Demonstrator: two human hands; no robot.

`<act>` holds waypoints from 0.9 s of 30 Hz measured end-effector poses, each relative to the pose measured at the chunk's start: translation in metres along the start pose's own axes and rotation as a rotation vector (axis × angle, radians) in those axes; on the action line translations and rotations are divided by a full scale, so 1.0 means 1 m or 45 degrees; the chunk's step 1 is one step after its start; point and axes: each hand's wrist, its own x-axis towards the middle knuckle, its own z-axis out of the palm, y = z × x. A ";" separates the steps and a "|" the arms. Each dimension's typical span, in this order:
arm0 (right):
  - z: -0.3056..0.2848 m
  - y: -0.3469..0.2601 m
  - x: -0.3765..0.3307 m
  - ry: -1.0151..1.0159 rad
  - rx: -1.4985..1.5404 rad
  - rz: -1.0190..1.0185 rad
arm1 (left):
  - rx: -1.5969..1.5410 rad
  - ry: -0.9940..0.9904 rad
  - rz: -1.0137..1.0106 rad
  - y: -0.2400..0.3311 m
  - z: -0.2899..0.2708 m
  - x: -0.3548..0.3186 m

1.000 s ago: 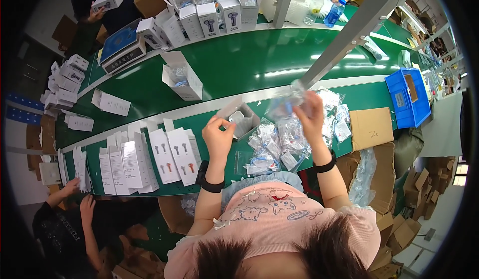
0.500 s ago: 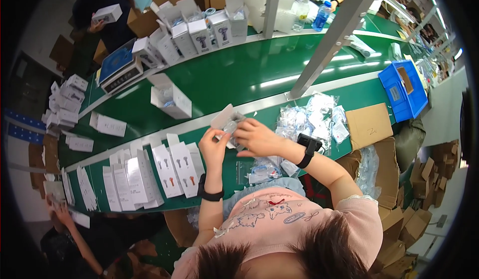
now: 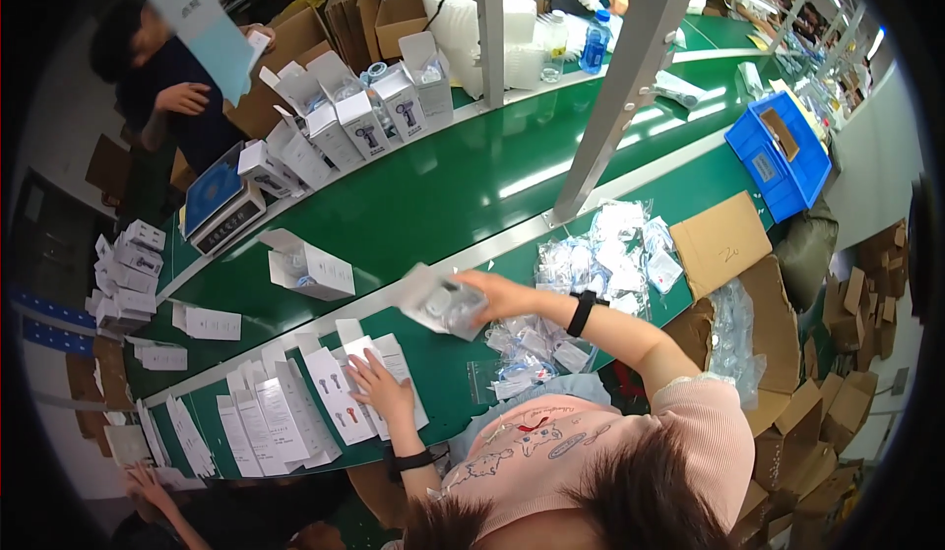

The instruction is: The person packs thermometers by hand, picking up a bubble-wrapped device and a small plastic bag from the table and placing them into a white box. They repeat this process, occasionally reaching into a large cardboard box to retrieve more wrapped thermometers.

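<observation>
My right hand grips an open white box over the near table edge of the belt. Something clear and plastic-looking shows in the box's mouth, blurred by motion. My left hand lies with its fingers spread on a row of white cartons printed with small pictures. More white cartons stand left of it, their flaps up. Beside my right forearm lie a heap of small clear bags and, nearer me, bags with pale blue cords.
An open white box sits on the green belt. Filled boxes line its far side. A metal post rises before me. Flat cardboard and a blue bin lie to the right. Co-workers are across and at left.
My left hand has left the box and moved down-left onto the cartons. My right hand now holds the box alone. A person across has raised a white and light-blue sheet or panel.
</observation>
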 end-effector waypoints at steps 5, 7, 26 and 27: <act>-0.044 0.026 0.043 0.653 -0.024 -0.019 | -0.193 -0.184 0.305 0.016 -0.020 -0.027; -0.065 0.035 0.061 0.867 -0.091 0.072 | -0.191 -0.204 0.371 0.022 -0.022 -0.034; -0.039 -0.063 -0.251 1.202 0.448 0.301 | -0.444 -0.482 0.475 0.041 -0.027 0.017; -0.047 -0.055 -0.275 1.448 0.519 0.289 | -0.409 -0.449 0.492 0.039 -0.027 0.020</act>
